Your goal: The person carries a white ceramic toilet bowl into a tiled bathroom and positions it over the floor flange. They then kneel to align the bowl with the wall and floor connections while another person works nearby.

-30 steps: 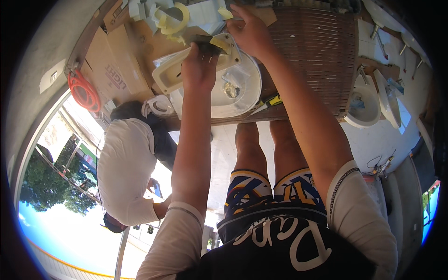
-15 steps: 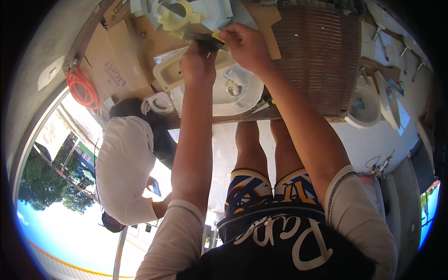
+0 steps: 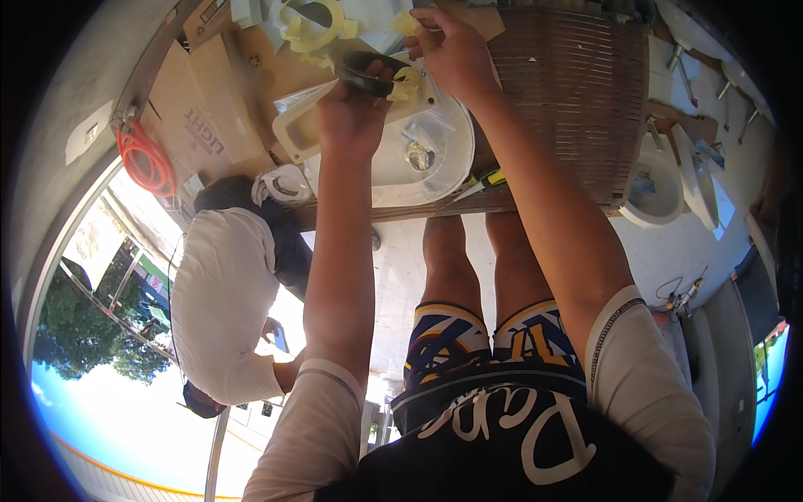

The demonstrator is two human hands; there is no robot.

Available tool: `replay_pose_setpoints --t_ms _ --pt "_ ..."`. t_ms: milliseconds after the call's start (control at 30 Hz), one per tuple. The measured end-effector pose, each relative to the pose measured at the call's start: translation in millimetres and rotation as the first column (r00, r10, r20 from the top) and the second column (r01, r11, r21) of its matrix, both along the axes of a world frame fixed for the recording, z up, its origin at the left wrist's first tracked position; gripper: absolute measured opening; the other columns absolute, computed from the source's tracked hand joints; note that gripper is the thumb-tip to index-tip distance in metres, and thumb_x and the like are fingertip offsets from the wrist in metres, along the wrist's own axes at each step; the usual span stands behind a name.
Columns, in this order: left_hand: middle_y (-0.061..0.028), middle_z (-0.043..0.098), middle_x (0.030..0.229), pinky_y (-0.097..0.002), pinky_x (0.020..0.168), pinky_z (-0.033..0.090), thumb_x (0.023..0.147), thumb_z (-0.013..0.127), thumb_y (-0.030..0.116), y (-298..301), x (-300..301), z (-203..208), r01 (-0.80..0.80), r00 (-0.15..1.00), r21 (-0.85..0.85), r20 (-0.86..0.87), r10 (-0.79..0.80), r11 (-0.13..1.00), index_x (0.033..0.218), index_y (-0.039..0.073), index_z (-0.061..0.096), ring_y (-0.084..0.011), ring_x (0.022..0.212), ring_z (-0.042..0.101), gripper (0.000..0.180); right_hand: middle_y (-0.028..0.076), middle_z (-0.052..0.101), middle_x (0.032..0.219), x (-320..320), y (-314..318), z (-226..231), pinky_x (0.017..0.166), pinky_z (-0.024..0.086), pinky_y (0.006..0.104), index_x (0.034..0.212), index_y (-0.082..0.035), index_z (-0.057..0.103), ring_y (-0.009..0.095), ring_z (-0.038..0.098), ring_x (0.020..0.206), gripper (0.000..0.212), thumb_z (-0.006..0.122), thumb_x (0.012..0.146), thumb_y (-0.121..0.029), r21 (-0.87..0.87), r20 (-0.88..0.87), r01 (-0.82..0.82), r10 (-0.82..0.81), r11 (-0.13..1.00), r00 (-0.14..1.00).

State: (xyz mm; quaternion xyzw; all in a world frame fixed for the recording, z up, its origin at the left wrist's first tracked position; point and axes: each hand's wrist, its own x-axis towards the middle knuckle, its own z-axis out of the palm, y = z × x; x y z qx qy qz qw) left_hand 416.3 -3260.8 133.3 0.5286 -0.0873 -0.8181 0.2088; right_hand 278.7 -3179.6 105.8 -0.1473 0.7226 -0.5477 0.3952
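My left hand (image 3: 351, 113) grips a black curved rubber-like part (image 3: 368, 71) with a pale yellow plastic piece (image 3: 408, 81) at its end, held over a white ceramic basin (image 3: 435, 159) on the workbench. My right hand (image 3: 452, 54) is just beyond and to the right of it. Its fingertips pinch a small pale yellow plastic piece (image 3: 407, 23). A yellow plastic ring-shaped part (image 3: 311, 25) lies farther back on the bench, left of both hands.
A yellow-handled screwdriver (image 3: 481, 180) lies at the bench's near edge. A brown slatted panel (image 3: 577, 92) covers the right of the bench, a cardboard box (image 3: 196, 109) and an orange coil (image 3: 146, 159) the left. Another person in a white shirt (image 3: 222, 301) crouches at left. A second white basin (image 3: 657, 188) sits at right.
My right hand came down to the black part in my left hand, then lifted away upward with a small yellow piece. My left hand has risen slightly with the black part.
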Motion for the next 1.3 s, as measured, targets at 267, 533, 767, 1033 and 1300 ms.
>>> replay_pose_setpoints --t_ms 267,533,767,1033,1300 --pt "-0.0180 0.051 0.119 -0.0475 0.095 0.041 0.100 0.026 0.021 -7.1 0.4 -6.0 -0.138 0.989 -0.011 -0.063 0.137 0.990 0.118 -0.002 0.047 -0.0309 0.108 0.048 0.036 0.007 0.066 0.093 25.5 17.0 9.2 0.068 0.051 0.0343 0.101 -0.008 0.061 0.025 0.065 0.080 0.025 0.067 0.083 -0.025 -0.047 -0.530 -0.223 0.165 0.974 0.832" --pt "-0.0147 0.053 0.118 -0.0430 0.096 0.044 0.101 0.035 0.022 13.5 -14.2 1.2 0.004 0.997 -0.227 0.077 0.014 0.974 0.120 -0.002 0.046 -0.0271 0.106 0.053 0.033 0.008 0.065 0.080 28.7 17.0 3.7 0.065 0.050 0.0312 0.095 -0.006 0.062 0.022 0.064 0.070 0.015 0.065 0.085 -0.016 -0.083 -0.343 -0.110 0.075 0.990 0.936" --pt "-0.0199 0.050 0.123 -0.0449 0.101 0.040 0.100 0.029 0.020 7.5 -9.0 2.5 0.128 0.989 -0.220 0.102 -0.108 0.967 0.124 -0.003 0.042 -0.0307 0.115 0.048 0.036 0.009 0.066 0.078 14.9 10.4 7.9 0.066 0.050 0.0311 0.096 -0.005 0.061 0.019 0.065 0.072 0.021 0.063 0.088 -0.024 0.077 -0.134 -0.209 0.218 0.975 0.967" --pt "-0.0179 0.053 0.119 -0.0460 0.099 0.041 0.099 0.034 0.022 8.0 7.9 8.4 0.079 0.990 -0.071 -0.108 -0.087 0.994 0.121 -0.004 0.045 -0.0298 0.110 0.051 0.036 0.019 0.067 0.085 -21.7 -14.2 5.8 0.067 0.051 0.0394 0.108 -0.001 0.062 0.034 0.065 0.076 0.025 0.057 0.087 -0.014 -0.006 -0.300 -0.007 0.005 1.000 0.954" --pt "-0.0203 0.051 0.118 -0.0436 0.102 0.041 0.096 0.041 0.011 2.2 11.8 -6.1 -0.203 0.967 -0.024 -0.163 0.196 0.979 0.116 -0.005 0.046 -0.0304 0.113 0.050 0.026 0.006 0.063 0.096 24.0 20.1 9.3 0.070 0.051 0.0319 0.107 -0.006 0.058 0.020 0.063 0.084 0.048 0.076 0.074 -0.036 0.070 -0.499 -0.321 0.311 0.945 0.809"
